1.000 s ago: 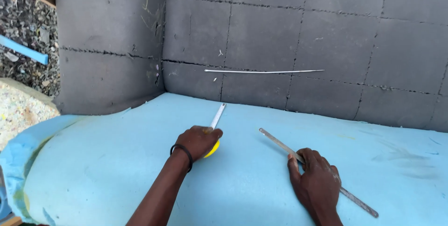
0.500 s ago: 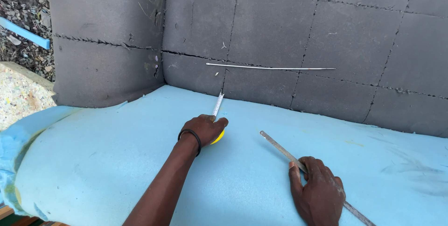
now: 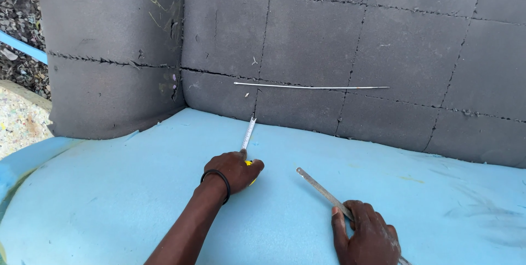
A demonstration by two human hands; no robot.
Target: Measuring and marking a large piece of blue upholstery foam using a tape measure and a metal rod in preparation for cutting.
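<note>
A blue foam [image 3: 137, 199] slab fills the near scene, soft underhand, with grey foam [image 3: 329, 40] walls behind. On it lies a steel ruler [image 3: 318, 186], stiff and thin, best pinned flat. The yellow tape measure [image 3: 251, 167] looks light; its springy blade [image 3: 248, 133] runs to the far wall. The left hand [image 3: 233, 171], arm extended, has its fingers curled over the case. The right hand [image 3: 366, 235] presses spread fingers on the ruler's near part.

light: bright, even daylight | shadows: soft, faint | focus: sharp | glare: none
</note>
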